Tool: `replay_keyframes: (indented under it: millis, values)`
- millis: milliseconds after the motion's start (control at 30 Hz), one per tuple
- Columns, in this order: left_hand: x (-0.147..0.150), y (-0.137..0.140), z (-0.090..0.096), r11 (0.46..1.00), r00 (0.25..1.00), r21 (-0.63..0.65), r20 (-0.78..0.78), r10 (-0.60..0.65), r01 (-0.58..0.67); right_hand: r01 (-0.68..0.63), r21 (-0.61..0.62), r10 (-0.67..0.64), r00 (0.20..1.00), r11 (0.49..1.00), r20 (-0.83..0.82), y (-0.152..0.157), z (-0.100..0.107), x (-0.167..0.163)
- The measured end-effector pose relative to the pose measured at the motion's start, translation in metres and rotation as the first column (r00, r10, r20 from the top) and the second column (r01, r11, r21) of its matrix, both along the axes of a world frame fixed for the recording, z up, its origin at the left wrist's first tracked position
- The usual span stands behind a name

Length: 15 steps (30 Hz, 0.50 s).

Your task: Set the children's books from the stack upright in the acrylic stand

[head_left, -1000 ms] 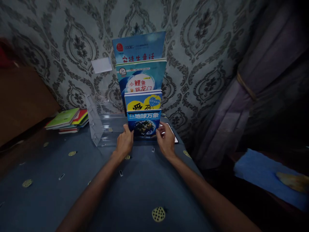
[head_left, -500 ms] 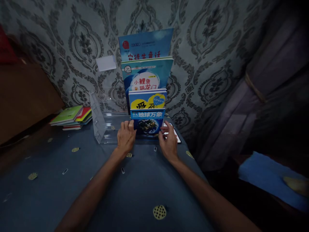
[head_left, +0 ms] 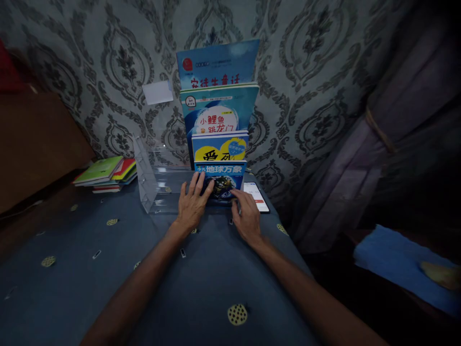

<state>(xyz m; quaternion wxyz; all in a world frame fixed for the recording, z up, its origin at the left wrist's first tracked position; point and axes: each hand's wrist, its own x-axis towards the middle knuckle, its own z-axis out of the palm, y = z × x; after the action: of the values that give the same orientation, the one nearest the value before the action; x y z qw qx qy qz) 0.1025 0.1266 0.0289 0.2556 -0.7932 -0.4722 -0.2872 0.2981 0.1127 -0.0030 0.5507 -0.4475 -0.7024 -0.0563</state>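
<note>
A small blue book (head_left: 226, 182) with a globe on its cover stands at the front of a clear tiered rack (head_left: 144, 175). My left hand (head_left: 191, 204) is open, its spread fingers over the lower left of that cover. At the lower right of the same book, my right hand (head_left: 247, 214) has its fingers partly extended and apart, the fingertips at the cover. Rising behind in steps are a yellow and blue book (head_left: 219, 148), a teal book (head_left: 219, 108) and a tall blue book (head_left: 219, 62). The rack's left part holds no books.
Several books (head_left: 104, 172) lie piled left of the rack. A lit phone (head_left: 256, 198) sits just right of it. The dark patterned cloth (head_left: 154, 298) spreads in front. Wallpaper backs the rack, and a tied curtain (head_left: 345, 178) hangs to the right.
Both hands have left the front book's side edges and moved inward onto its cover. The left fingers have spread out. The books stay in place.
</note>
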Motion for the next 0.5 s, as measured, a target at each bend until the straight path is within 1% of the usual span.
replay_keyframes:
  millis: [100, 167, 367, 500]
  values:
    - [0.0008, -0.0005, -0.001, 1.0, 0.998, -0.022, 0.062, 0.003, -0.001, 0.073, 0.024, -0.072, 0.997, 0.997, -0.013, 0.0003, 0.0022, 0.003]
    - [0.0012, -0.0002, -0.0017, 1.0, 0.996, -0.021, 0.094, 0.011, -0.009, 0.091, 0.025, -0.091, 0.996, 0.995, -0.011, 0.0002, 0.003, 0.0046]
    - [0.0021, 0.0014, -0.0002, 0.998, 0.989, -0.038, 0.134, 0.056, -0.052, 0.071, 0.018, -0.071, 0.997, 0.997, 0.002, -0.0002, 0.0039, 0.0078]
    - [0.002, 0.001, 0.0006, 0.998, 0.989, -0.047, 0.143, 0.044, -0.037, 0.052, 0.026, -0.052, 0.999, 0.998, 0.013, 0.0006, 0.0037, 0.01]
